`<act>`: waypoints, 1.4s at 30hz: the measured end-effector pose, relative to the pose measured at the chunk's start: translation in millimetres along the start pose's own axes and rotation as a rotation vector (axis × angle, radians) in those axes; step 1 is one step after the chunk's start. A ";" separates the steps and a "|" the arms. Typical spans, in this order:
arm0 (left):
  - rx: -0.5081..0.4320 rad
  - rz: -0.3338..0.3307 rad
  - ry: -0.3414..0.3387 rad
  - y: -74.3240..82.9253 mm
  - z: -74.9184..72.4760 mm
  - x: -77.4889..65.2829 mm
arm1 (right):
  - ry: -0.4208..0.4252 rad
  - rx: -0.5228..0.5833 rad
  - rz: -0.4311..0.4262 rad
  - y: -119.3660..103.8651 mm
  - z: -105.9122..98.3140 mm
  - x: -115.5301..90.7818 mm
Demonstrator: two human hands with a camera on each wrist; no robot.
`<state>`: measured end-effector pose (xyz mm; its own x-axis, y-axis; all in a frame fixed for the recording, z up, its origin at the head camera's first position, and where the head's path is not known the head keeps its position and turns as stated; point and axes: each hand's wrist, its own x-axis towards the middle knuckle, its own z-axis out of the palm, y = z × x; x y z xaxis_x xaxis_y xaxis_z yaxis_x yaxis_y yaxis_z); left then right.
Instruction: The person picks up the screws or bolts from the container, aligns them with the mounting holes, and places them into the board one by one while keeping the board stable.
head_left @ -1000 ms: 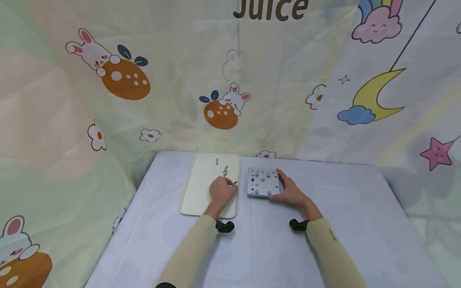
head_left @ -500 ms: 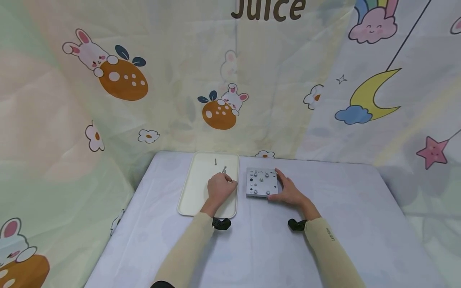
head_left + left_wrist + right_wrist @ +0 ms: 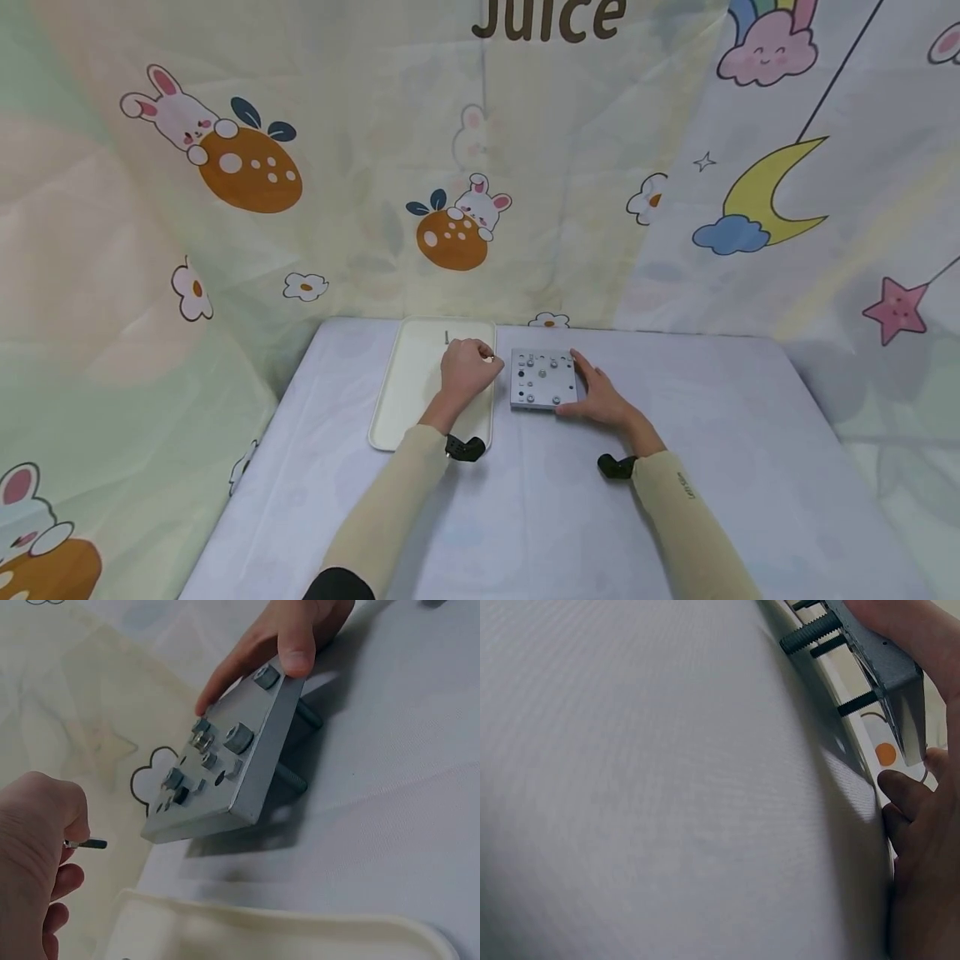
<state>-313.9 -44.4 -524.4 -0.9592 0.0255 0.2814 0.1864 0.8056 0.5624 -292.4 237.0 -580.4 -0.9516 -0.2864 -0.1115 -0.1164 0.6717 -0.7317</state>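
My left hand (image 3: 467, 367) is raised above the tray's right edge and pinches a small screw (image 3: 93, 844) between thumb and index finger; the dark threaded end sticks out. To its right, a square silver metal plate (image 3: 542, 392) carries several bolts and holes on its top face. Threaded bolt ends (image 3: 291, 778) protrude under it, as the left wrist view shows. My right hand (image 3: 606, 403) grips the plate by its right side, thumb at the near corner and fingers at the far one. In the right wrist view, a thick threaded shank (image 3: 810, 632) points down from the plate.
A cream rectangular tray (image 3: 405, 417) lies left of the plate, with a screw (image 3: 447, 337) near its far end. A white cloth (image 3: 570, 517) covers the table. Behind stands a printed cartoon curtain (image 3: 360, 167).
My left hand has lifted from the tray and moved up and right toward the plate with the screw pinched. The right hand and plate stay in place; the head view shifts slightly.
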 end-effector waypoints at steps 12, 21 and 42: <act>-0.051 -0.007 -0.100 24.1 -2.9 13.9 | 0.017 -0.004 -0.006 -1.8 -4.1 -0.8; -0.062 -0.035 -0.299 41.4 -8.4 35.6 | 0.026 -0.021 -0.005 -6.7 -6.3 1.7; 0.059 0.005 -0.440 42.7 8.4 51.0 | 0.025 -0.028 0.012 1.2 1.6 1.8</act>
<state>-356.7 -3.7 -492.6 -0.9597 0.2691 -0.0808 0.1914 0.8369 0.5128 -293.8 236.2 -582.6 -0.9597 -0.2613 -0.1030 -0.1125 0.6937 -0.7114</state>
